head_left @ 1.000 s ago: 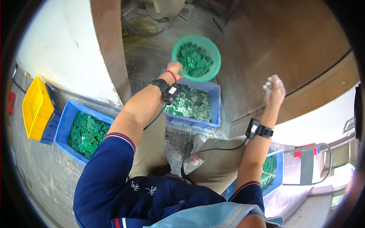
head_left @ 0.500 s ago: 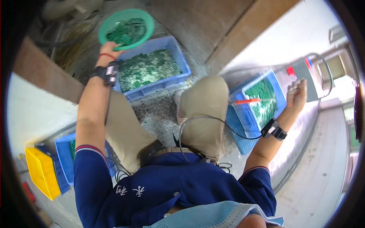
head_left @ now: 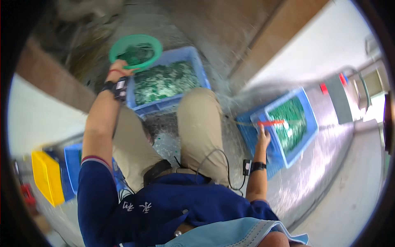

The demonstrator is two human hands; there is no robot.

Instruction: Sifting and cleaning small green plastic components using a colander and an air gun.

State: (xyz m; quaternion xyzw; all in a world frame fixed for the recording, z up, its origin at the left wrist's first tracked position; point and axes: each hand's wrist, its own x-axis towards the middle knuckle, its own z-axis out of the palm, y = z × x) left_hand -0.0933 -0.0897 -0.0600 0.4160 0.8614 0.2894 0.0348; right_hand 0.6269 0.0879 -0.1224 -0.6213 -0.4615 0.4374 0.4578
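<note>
The grey floor [head_left: 165, 145] is taken up by several containers. At the right, a rectangular blue plastic crate [head_left: 311, 120] is filled with glossy green pieces [head_left: 297, 138]. Ahead of the knees, a second rectangular blue plastic crate [head_left: 200, 69] is filled with a mix of green and whitish pieces [head_left: 164, 84]. A yellow plastic crate [head_left: 49, 180] is set at the far left. A round, light-green plastic basin [head_left: 123, 44], in which dark green pieces [head_left: 140, 52] are held, is seen at the far left corner of the second crate, partly overlapping it in view. The basin is held at its near rim by the left hand [head_left: 119, 68], whose grip is closed on that rim. A slim orange handle [head_left: 272, 123] is seen across the right-hand crate; its left end is met by the right hand [head_left: 264, 138], but whether that grip is closed cannot be told.
</note>
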